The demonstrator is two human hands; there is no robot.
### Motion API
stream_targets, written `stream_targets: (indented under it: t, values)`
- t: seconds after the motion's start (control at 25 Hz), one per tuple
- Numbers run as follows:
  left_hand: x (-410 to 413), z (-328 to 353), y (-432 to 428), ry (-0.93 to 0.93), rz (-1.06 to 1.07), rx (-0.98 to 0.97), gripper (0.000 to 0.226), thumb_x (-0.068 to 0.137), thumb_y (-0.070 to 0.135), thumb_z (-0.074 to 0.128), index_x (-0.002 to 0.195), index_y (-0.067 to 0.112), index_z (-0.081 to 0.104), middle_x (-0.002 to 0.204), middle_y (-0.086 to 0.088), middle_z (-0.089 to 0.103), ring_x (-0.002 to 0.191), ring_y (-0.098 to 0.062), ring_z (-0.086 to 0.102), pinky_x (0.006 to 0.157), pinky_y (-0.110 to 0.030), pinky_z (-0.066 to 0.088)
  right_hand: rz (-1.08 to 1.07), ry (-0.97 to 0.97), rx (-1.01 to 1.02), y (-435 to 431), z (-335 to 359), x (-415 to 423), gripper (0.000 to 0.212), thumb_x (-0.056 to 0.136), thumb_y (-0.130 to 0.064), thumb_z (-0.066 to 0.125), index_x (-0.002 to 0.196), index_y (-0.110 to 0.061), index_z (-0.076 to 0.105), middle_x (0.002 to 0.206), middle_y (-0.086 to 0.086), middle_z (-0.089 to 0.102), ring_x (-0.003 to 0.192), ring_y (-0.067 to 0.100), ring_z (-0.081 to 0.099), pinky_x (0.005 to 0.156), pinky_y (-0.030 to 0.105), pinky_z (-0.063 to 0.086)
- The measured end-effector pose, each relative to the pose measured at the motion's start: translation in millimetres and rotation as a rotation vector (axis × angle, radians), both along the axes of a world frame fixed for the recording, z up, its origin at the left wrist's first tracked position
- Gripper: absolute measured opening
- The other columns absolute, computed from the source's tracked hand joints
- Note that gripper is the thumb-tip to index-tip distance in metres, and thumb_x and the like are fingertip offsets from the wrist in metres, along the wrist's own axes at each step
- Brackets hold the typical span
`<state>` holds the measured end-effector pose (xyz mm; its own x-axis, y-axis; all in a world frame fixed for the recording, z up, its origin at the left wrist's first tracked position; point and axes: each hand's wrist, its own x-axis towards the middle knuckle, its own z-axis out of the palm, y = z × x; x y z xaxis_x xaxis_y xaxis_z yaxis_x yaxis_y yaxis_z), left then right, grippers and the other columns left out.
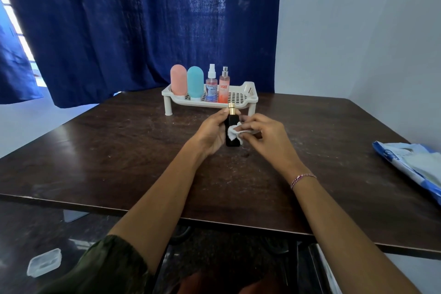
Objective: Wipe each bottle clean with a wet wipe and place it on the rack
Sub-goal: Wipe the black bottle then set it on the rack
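A dark worktop (119, 162) fills the middle, with a blue curtain (107, 31) at 11 o'clock. A clear box (44, 262) lies on the floor (26, 224) at 8 o'clock.

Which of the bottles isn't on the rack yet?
The black bottle with the gold cap, held in the left hand; the other four stand on the white rack.

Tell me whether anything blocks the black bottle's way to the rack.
Nothing visible does. The black bottle, held by the left hand, is just before the rack, whose right end is bare; the other four bottles stand further left.
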<state>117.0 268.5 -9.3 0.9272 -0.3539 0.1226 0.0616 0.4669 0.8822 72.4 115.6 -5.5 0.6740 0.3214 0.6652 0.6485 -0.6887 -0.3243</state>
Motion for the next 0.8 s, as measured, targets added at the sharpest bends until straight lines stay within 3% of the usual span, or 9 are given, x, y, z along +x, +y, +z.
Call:
stream_targets:
  t: [0.12,0.24,0.44,0.64,0.8]
  values:
    - [-2,-1,-4,-0.009,-0.048,0.029,0.034,0.102,0.018,0.026,0.103,0.004,0.057,0.095,-0.014,0.062,0.082,-0.018,0.062,0.072,-0.027,0.053,-0.028,-0.026,0.09,0,1,0,0.022,0.079,-0.009,0.07,0.101,-0.011,0.07,0.097,0.001,0.064,0.089,0.002,0.057,0.081,0.003,0.042]
    - [-1,-1,-6,0.02,-0.083,-0.01,0.033,0.102,0.02,0.03,0.114,0.002,0.055,0.103,-0.014,0.063,0.091,-0.018,0.063,0.081,-0.027,0.052,-0.058,-0.031,0.166,2,1,1,0.023,0.079,-0.009,0.07,0.103,-0.009,0.07,0.1,0.0,0.064,0.091,-0.001,0.055,0.082,0.003,0.044]
    - [-2,-3,-11,-0.069,-0.086,0.06,0.032,0.102,0.018,0.031,0.104,0.003,0.059,0.095,-0.011,0.066,0.087,-0.016,0.062,0.08,-0.025,0.052,-0.069,-0.01,0.214,3,-1,2,0.025,0.078,-0.011,0.071,0.102,-0.01,0.07,0.096,0.0,0.064,0.08,0.0,0.057,0.076,0.005,0.046]
    - [5,-6,-8,-0.137,0.124,0.172,0.032,0.102,0.021,0.031,0.101,0.01,0.061,0.1,-0.012,0.065,0.085,-0.019,0.063,0.068,-0.027,0.053,0.021,0.055,0.142,6,-3,-1,0.024,0.077,-0.01,0.072,0.101,-0.012,0.071,0.1,0.002,0.066,0.095,0.006,0.059,0.082,0.003,0.042]
    - [11,-7,-5,-0.135,0.178,0.146,0.032,0.102,0.023,0.031,0.101,0.01,0.061,0.107,-0.016,0.066,0.094,-0.024,0.065,0.08,-0.036,0.055,0.098,0.111,0.069,8,-5,-1,0.025,0.077,-0.01,0.072,0.101,-0.014,0.071,0.11,0.003,0.064,0.11,0.0,0.049,0.087,0.0,0.038]
